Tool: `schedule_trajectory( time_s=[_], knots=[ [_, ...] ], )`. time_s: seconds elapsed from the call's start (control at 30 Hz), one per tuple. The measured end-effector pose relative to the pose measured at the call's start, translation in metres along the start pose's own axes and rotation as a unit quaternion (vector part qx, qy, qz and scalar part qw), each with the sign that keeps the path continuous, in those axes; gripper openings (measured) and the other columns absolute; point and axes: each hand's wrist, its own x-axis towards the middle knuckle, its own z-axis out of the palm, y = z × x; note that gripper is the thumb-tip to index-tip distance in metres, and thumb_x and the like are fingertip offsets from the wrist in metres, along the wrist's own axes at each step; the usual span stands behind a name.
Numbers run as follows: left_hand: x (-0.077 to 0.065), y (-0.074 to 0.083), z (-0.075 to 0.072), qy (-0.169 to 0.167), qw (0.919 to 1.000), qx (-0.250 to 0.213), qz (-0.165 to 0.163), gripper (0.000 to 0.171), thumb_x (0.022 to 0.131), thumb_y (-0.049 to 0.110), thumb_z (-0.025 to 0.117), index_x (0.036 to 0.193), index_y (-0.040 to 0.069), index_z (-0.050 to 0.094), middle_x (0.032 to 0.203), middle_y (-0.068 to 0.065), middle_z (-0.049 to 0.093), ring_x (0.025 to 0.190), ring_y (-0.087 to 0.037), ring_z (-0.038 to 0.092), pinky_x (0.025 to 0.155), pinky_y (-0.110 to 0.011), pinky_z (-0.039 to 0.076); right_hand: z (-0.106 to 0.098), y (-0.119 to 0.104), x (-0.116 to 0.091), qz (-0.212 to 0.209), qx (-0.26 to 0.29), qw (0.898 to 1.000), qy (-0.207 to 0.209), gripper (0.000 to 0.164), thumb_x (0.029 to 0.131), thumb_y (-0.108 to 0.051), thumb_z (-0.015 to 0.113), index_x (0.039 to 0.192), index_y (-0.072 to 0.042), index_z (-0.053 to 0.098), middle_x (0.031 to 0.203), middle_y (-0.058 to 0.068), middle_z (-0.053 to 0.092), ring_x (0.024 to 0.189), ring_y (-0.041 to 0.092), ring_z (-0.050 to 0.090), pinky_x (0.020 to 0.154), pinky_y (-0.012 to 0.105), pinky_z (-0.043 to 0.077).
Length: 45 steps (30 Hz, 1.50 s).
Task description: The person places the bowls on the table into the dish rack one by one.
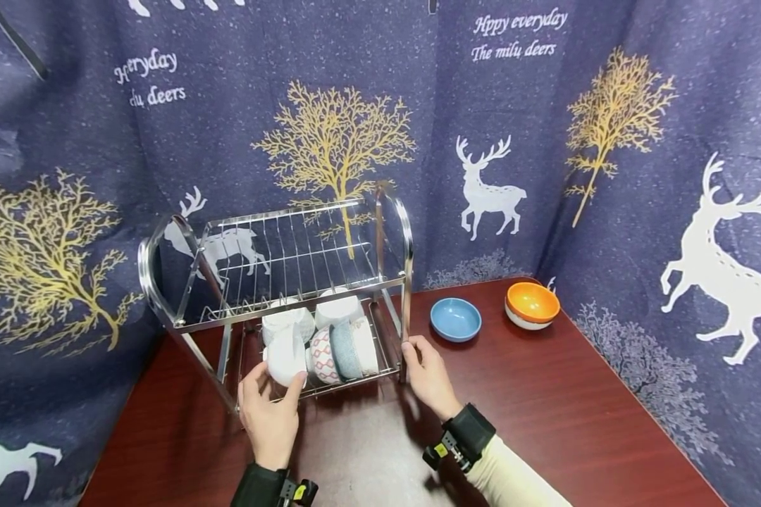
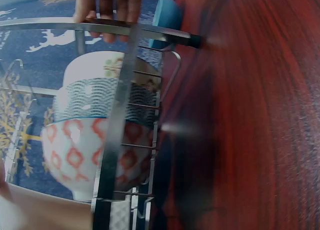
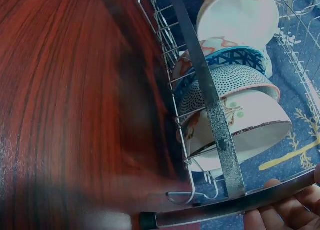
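Note:
A two-tier metal dish rack [image 1: 406, 296] stands on the table with bowls on its lower tier. My left hand [image 1: 270, 415] grips a white bowl [image 1: 284, 355] between thumb and fingers at the left of the front row; the bowl is tilted on its side. To its right, close together, stand a red-patterned bowl [image 2: 75, 152], a blue-grey bowl [image 1: 345, 352] and a white bowl with a floral motif [image 3: 262, 110]. Around the rack's front right leg curl the fingers of my right hand [image 1: 430, 377]. Further white bowls [image 1: 339, 310] sit behind, partly hidden.
Right of the rack, a blue bowl [image 1: 455, 320] rests on the reddish-brown table [image 1: 545, 415]. Farther right, an orange bowl [image 1: 533, 301] sits in a white one [image 1: 525, 322]. The rack's upper wire shelf [image 1: 292, 253] overhangs the lower tier. A patterned curtain [image 1: 533, 176] hangs behind.

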Motion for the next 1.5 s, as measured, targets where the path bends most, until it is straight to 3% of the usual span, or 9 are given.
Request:
schedule_trajectory(
  time_s=[0.23,0.43,0.6,0.83,1.13,1.37,1.5],
  knots=[
    [-0.006,-0.008,0.009,-0.007,0.9997,0.024,0.001,0.060,0.063,0.013,0.090,0.113,-0.001,0.060,0.106,-0.016,0.056,0.099,-0.025,0.058,0.086,-0.014,0.047,-0.001,0.001,0.001,-0.020,-0.025,0.999,0.001,0.017,0.100,-0.022,0.050,0.100,-0.009,0.062,0.065,-0.004,0.046,0.056,0.010,0.046,0.057,0.025,0.041],
    [-0.008,-0.012,0.017,-0.030,0.9983,0.047,0.016,0.060,0.062,0.014,0.091,0.112,0.000,0.060,0.103,-0.016,0.056,0.096,-0.026,0.057,0.082,-0.027,0.049,-0.002,0.001,0.001,-0.024,-0.033,0.999,0.007,0.022,0.100,-0.021,0.050,0.101,-0.003,0.062,0.065,-0.003,0.047,0.058,0.012,0.048,0.059,0.026,0.042],
    [-0.010,-0.014,0.022,-0.045,0.9961,0.069,0.032,0.059,0.061,0.017,0.091,0.108,0.000,0.060,0.097,-0.016,0.056,0.090,-0.029,0.055,0.076,-0.034,0.047,-0.002,0.000,0.000,-0.039,-0.044,0.998,0.013,0.019,0.100,-0.021,0.051,0.098,-0.006,0.062,0.069,-0.004,0.048,0.065,0.012,0.049,0.066,0.027,0.041],
    [-0.007,-0.013,0.026,-0.068,0.9915,0.109,0.020,0.050,0.069,0.023,0.086,0.106,0.000,0.061,0.093,-0.013,0.058,0.079,-0.027,0.060,0.071,-0.032,0.045,-0.002,0.001,0.001,-0.038,-0.040,0.998,0.004,0.022,0.100,-0.022,0.050,0.102,-0.004,0.062,0.064,-0.005,0.048,0.055,0.007,0.046,0.056,0.024,0.042],
    [-0.004,-0.019,0.028,-0.095,0.9879,0.112,0.048,0.039,0.078,0.017,0.078,0.107,-0.002,0.061,0.094,-0.018,0.061,0.082,-0.032,0.065,0.073,-0.042,0.053,-0.003,0.001,0.001,-0.016,-0.033,0.999,-0.002,0.024,0.101,-0.023,0.049,0.102,-0.002,0.061,0.062,-0.004,0.048,0.051,0.010,0.048,0.053,0.025,0.043],
    [-0.004,-0.019,0.025,-0.103,0.9878,0.108,0.044,0.041,0.078,0.015,0.078,0.110,-0.002,0.060,0.096,-0.018,0.060,0.084,-0.033,0.063,0.074,-0.043,0.053,-0.004,0.001,0.001,-0.008,-0.031,0.999,-0.007,0.024,0.101,-0.024,0.049,0.103,-0.003,0.061,0.062,-0.003,0.049,0.051,0.010,0.049,0.054,0.025,0.043],
    [-0.004,-0.016,0.024,-0.102,0.9887,0.106,0.030,0.041,0.079,0.017,0.077,0.111,-0.003,0.059,0.098,-0.019,0.059,0.087,-0.033,0.061,0.076,-0.042,0.050,-0.003,0.001,0.001,-0.011,-0.030,0.999,-0.005,0.020,0.101,-0.025,0.049,0.100,-0.010,0.062,0.063,-0.004,0.049,0.052,0.010,0.048,0.054,0.025,0.043]
  ],
)
